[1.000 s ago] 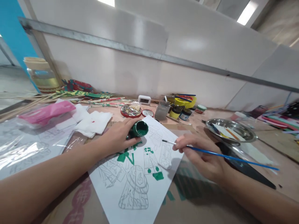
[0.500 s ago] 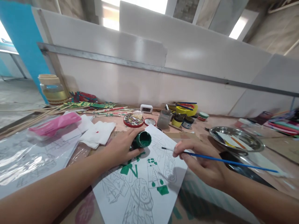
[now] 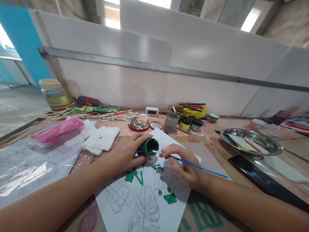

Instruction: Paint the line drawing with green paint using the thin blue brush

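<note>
My left hand [image 3: 129, 151] is wrapped round a small jar of green paint [image 3: 146, 146], tilted with its mouth toward the right. Between the thumb and fingers of my right hand [image 3: 182, 162] is a thin blue paintbrush [image 3: 198, 166], its tip inside the jar's mouth. Under both hands lies a white sheet of paper [image 3: 145, 206] with pencil line drawings. Several shapes on it, such as the patch [image 3: 170, 198], are painted green.
Behind the paper stand a cup of cloudy water [image 3: 171, 122], a red tray of beads [image 3: 138, 124] and paint jars [image 3: 185, 123]. A steel dish [image 3: 275, 148] and a black phone-like slab [image 3: 260, 175] lie right. Folded tissue [image 3: 103, 138] and a pink packet [image 3: 58, 130] lie left.
My right hand has moved left with the paintbrush, bringing its tip from above the paper into the jar. My left hand keeps holding the jar in nearly the same place.
</note>
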A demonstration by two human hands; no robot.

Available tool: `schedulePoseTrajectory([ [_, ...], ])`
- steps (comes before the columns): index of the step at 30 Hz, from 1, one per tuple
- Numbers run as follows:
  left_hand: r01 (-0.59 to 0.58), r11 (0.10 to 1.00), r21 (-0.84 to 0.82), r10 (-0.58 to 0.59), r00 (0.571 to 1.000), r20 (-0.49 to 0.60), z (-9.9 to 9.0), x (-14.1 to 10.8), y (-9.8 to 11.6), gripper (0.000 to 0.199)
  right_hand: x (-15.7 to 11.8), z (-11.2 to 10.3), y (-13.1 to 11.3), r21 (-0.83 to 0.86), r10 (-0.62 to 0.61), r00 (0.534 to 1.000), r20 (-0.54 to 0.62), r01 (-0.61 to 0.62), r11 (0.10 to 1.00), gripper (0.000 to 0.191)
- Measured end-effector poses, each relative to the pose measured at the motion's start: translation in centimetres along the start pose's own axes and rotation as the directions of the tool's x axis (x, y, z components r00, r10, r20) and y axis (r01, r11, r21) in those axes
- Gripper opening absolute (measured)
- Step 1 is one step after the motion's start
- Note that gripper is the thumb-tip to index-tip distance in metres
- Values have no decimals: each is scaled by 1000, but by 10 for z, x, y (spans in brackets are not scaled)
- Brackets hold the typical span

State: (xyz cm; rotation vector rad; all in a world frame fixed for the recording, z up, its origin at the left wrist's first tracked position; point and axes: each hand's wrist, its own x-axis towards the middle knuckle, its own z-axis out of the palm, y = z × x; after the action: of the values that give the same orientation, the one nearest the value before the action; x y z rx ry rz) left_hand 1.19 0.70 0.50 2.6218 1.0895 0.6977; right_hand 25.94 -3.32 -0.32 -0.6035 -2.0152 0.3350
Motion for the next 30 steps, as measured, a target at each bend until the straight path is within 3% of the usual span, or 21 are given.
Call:
schedulePoseTrajectory([
  [8,-35,999,19,36,999,-37,2,-1,-2,65,2,3,2,-68,-54,999,-2,54,996,18],
  [30,-42,998,45,44,999,-29,2,0,-3,63,1,6,9,-68,54,998,10,-53,996,15],
])
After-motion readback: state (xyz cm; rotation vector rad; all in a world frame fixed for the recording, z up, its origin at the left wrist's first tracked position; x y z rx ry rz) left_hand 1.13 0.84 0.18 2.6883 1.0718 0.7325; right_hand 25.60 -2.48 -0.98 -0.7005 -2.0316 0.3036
